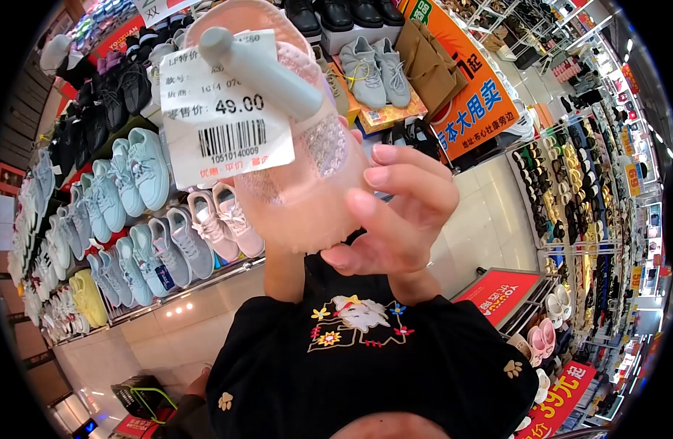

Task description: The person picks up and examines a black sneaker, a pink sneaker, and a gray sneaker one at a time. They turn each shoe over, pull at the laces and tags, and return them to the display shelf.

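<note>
A small pink shoe with glittery straps (300, 208) is held up close to the camera. A white price tag (230, 139) with a barcode and "49.00" hangs over its left side, and a grey plastic security tag (267, 77) lies across the top. My right hand (402, 212) grips the shoe's right side and lower end, thumb and fingertips pressed on it. Behind the shoe my left hand is hidden; only the left forearm (284, 278) shows below it.
Rows of pale blue sneakers (148, 170) and grey sneakers (183, 245) fill a display rack at left. Grey shoes (371, 73) stand on boxes behind. An orange sign (482, 102) is at upper right, with tall shoe shelves (570, 175) beyond and a red sign (501, 293) lower right.
</note>
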`<act>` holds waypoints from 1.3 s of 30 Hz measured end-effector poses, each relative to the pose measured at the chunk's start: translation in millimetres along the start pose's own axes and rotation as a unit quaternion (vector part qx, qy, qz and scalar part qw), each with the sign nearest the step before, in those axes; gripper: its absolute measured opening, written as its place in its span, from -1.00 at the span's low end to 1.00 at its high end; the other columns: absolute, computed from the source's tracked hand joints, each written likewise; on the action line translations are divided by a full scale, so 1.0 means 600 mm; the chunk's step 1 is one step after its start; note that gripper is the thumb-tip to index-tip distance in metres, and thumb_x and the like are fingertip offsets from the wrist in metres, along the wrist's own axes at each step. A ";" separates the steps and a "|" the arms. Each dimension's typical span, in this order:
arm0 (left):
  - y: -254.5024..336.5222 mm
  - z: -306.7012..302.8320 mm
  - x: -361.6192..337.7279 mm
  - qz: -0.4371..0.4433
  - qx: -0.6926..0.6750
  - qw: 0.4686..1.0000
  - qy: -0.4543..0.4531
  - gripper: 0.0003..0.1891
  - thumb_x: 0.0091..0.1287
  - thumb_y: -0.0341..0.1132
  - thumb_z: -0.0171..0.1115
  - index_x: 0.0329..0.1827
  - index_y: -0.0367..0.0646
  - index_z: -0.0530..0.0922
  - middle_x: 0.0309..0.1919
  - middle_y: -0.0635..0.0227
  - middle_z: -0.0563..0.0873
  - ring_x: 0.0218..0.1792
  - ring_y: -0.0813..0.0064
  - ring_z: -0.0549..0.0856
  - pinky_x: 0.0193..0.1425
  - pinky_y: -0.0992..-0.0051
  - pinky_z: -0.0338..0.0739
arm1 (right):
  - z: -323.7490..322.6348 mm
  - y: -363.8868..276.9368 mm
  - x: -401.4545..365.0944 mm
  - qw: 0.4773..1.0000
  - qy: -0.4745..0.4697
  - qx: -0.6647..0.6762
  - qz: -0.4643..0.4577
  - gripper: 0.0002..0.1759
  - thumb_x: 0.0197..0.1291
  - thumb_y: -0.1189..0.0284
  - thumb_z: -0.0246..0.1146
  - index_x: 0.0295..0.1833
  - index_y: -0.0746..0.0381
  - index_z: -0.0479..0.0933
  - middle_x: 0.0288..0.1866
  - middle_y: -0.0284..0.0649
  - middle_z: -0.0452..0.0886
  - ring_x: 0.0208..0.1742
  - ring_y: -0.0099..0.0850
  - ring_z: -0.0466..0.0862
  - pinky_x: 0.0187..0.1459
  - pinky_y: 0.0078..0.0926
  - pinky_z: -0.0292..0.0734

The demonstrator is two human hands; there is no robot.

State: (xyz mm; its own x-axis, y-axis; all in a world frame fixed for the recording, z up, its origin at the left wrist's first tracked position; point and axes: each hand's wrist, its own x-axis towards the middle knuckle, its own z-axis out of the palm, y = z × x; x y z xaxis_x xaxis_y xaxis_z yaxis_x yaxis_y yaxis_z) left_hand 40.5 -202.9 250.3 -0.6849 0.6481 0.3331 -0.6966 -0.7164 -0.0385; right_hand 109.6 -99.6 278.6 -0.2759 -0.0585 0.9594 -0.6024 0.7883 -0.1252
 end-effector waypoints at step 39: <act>0.059 -0.080 0.019 -0.099 0.006 0.985 -0.139 0.02 -0.11 0.09 0.52 0.33 -0.25 0.15 0.10 0.16 0.46 0.17 0.19 0.49 0.37 0.22 0.24 | 0.027 -0.017 -0.017 0.861 0.077 0.476 0.161 -0.86 0.04 0.50 0.38 -0.27 0.20 0.58 -0.11 -0.19 0.52 -0.03 -0.38 0.53 0.21 -0.30 0.33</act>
State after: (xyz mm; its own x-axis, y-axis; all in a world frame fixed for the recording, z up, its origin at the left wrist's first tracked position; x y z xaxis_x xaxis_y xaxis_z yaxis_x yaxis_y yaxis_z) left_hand -2.4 -208.4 207.5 -0.4499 0.6812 0.5776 -0.8074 -0.5867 0.0629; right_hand 106.7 -116.8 265.8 -0.4843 0.2094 0.8495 -0.8749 -0.1144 -0.4706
